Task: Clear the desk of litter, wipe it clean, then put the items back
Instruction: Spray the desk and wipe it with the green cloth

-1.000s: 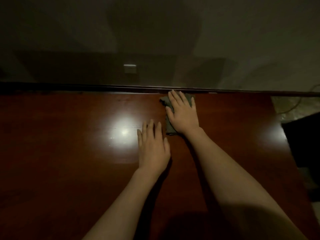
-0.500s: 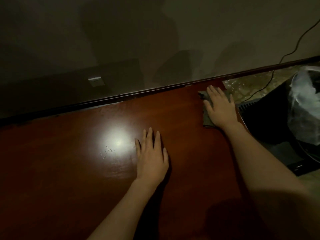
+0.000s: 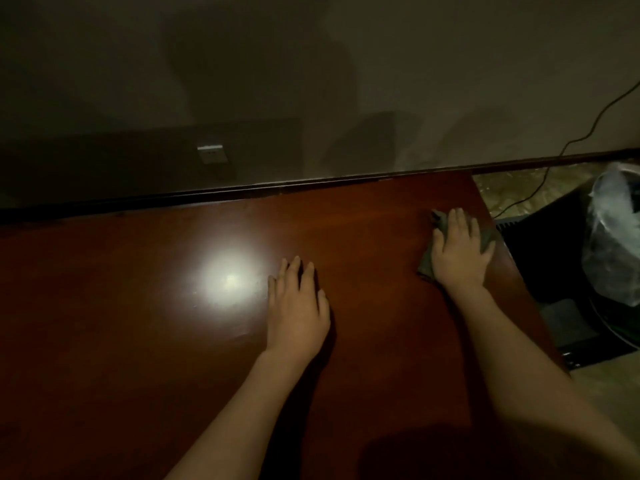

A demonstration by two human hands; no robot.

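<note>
- We look down in dim light at a dark red wooden desk (image 3: 173, 341), our two bare forearms reaching across it.
- Our left hand (image 3: 296, 310) lies flat on the desk near its middle, palm down, fingers straight and slightly spread, holding nothing.
- Our right hand (image 3: 459, 249) presses flat on a dark grey-green cloth (image 3: 425, 265) close to the desk's right edge, near the far corner. The fingers lie straight over the cloth, not curled round it.
- Most of the cloth is hidden under that hand; only a crumpled corner beyond the fingertips and strips on each side show.
- A bright round glare (image 3: 228, 280) sits on the wood just left of the left hand and washes out the surface there.
- Off the right edge, lower down, stands something black, too dark to identify, with a pale plastic bag (image 3: 613, 237) cut off by the frame.
- A thin cable (image 3: 588, 133) runs down the wall (image 3: 415, 64) to the floor.
- A wall socket (image 3: 211, 153) shows faintly behind the desk.
</note>
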